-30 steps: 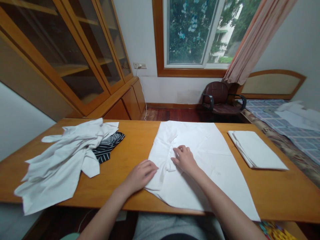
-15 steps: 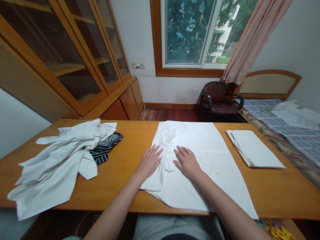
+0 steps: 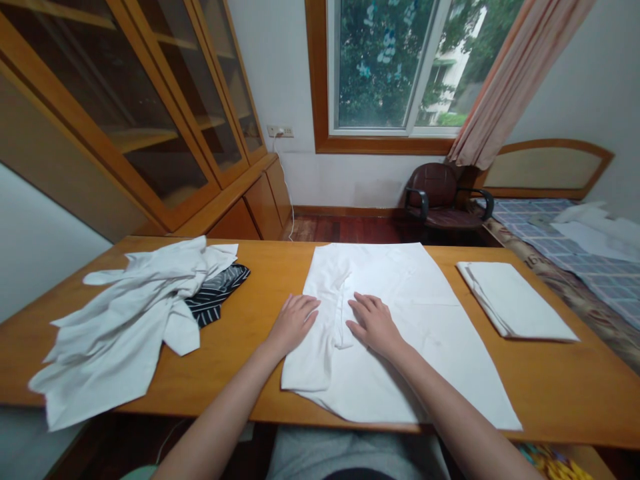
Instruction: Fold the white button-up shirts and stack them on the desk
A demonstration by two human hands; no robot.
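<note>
A white shirt (image 3: pixel 425 333) lies spread flat on the wooden table (image 3: pixel 250 393) in front of me. My left hand (image 3: pixel 294 321) rests on the shirt's left edge, fingers stretched out and lying flat, holding nothing. My right hand (image 3: pixel 374 323) lies flat on the cloth just right of a fold near the shirt's middle, fingers extended. The two hands are about a hand's width apart.
A heap of white garments (image 3: pixel 125 320) with a black striped piece (image 3: pixel 215 293) lies at the table's left. A folded white cloth (image 3: pixel 515 300) sits at the right. Beyond the table stand a dark armchair (image 3: pixel 440 197), a glass-fronted cabinet (image 3: pixel 150 113) and a bed (image 3: pixel 590 260).
My left hand moved from the shirt's lower left corner up onto its left edge beside the right hand, then drew slightly left. The right hand stayed nearly still.
</note>
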